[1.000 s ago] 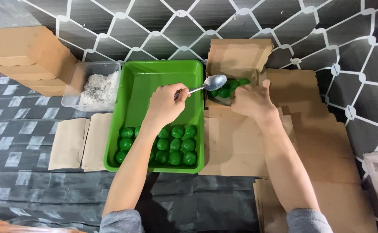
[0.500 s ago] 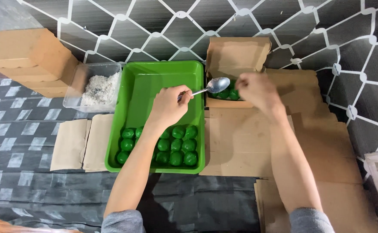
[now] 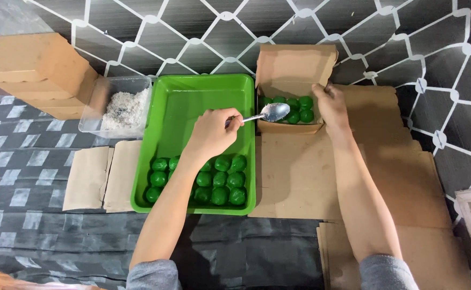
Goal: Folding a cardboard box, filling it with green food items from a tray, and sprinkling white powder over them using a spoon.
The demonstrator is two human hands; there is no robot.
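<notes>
Gripping a metal spoon (image 3: 267, 113) by its handle, the left hand (image 3: 212, 131) is holding the empty bowl over the small cardboard box (image 3: 294, 67), while the right hand (image 3: 330, 104) is clasping its side wall, steadying it. Green balls (image 3: 292, 109) are lying inside; more are sitting in rows in the green tray (image 3: 192, 94).

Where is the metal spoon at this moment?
In the head view, the spoon is in the left hand, its bowl just above the front edge of the small cardboard box, right of the green tray.
</notes>
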